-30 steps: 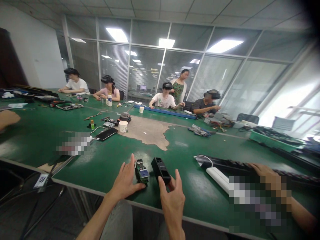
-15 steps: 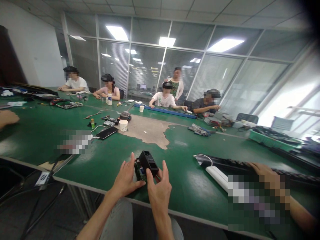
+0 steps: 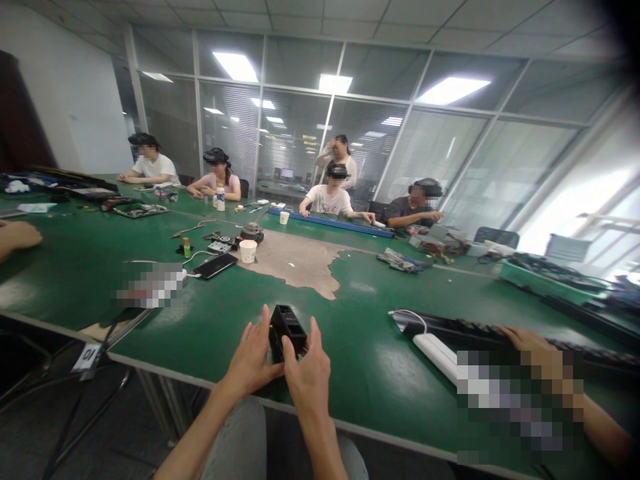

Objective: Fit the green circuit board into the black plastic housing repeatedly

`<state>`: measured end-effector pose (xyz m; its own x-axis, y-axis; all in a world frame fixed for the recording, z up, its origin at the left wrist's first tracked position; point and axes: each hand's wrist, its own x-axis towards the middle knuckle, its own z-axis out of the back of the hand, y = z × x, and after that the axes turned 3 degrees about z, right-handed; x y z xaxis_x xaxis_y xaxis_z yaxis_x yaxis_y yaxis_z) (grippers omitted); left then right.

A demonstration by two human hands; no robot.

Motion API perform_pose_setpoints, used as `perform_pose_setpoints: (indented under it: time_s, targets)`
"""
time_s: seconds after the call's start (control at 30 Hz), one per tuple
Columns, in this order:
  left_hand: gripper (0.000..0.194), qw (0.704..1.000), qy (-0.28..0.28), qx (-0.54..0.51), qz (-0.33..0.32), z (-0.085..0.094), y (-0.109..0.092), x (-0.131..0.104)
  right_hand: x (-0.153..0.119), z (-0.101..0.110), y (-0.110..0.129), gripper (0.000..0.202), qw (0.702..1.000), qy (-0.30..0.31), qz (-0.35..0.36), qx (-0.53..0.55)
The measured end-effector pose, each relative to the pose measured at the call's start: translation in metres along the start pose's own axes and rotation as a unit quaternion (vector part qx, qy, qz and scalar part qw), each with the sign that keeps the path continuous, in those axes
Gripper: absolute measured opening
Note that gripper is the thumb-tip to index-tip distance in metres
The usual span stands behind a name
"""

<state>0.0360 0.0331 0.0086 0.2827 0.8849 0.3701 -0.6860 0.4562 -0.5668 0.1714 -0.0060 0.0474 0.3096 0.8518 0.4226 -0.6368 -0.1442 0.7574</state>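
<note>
A black plastic housing [image 3: 290, 325] with rectangular openings on its upper faces is between my two hands, just over the green table. My left hand [image 3: 253, 350] cups its left side, thumb along the near end and fingers upright. From the right, my right hand [image 3: 309, 367] grips the housing, its thumb on the near face and its fingers along the far side. The circuit board at its left side is now mostly hidden by the housing and my left hand.
The green table [image 3: 360, 373] carries a paper cup [image 3: 247, 251], a black phone [image 3: 215, 265] and a white power strip [image 3: 435, 357]. Another person's hand [image 3: 530, 343] rests on a long black part at right. Several people sit across the table; one stands behind.
My right hand has moved left, bringing the black housing over the circuit board and closer to my left hand, which stays nearly still. The standing person has raised an arm.
</note>
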Motion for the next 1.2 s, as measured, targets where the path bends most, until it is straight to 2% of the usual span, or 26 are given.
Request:
perform_pose_setpoints:
  time_s: [0.17, 0.33, 0.57, 0.73, 0.83, 0.93, 1.07, 1.2]
  targets:
    - [0.116, 1.000, -0.003, 0.023, 0.002, -0.002, 0.001, 0.002, -0.005, 0.004, 0.001, 0.074, 0.997, 0.015, 0.026, -0.069]
    - [0.116, 0.999, 0.006, 0.042, -0.008, -0.002, -0.001, 0.001, -0.016, 0.000, -0.009, 0.070, 0.991, 0.048, 0.036, -0.117]
    - [0.117, 0.998, 0.023, 0.055, -0.007, 0.000, -0.002, 0.001, -0.019, -0.003, -0.015, 0.079, 0.995, 0.007, 0.053, -0.083]
    - [0.115, 0.999, 0.018, 0.051, -0.008, -0.001, -0.002, 0.000, -0.021, -0.006, -0.017, 0.073, 0.997, 0.014, 0.033, -0.063]
    - [0.113, 0.999, 0.015, 0.047, -0.012, -0.001, -0.001, 0.000, -0.020, -0.007, -0.014, 0.071, 0.999, -0.007, 0.028, -0.035]
    - [0.115, 0.999, 0.009, 0.044, -0.011, -0.002, 0.000, 0.001, -0.015, 0.000, -0.003, 0.075, 0.999, -0.032, 0.024, 0.021]
    - [0.125, 0.999, 0.026, 0.042, -0.009, -0.001, 0.001, 0.001, -0.006, 0.019, 0.007, 0.079, 0.994, -0.078, 0.014, 0.079]
    - [0.128, 0.999, 0.029, 0.035, -0.011, 0.001, -0.001, 0.000, -0.005, 0.034, -0.011, 0.079, 0.993, -0.106, -0.020, 0.050]
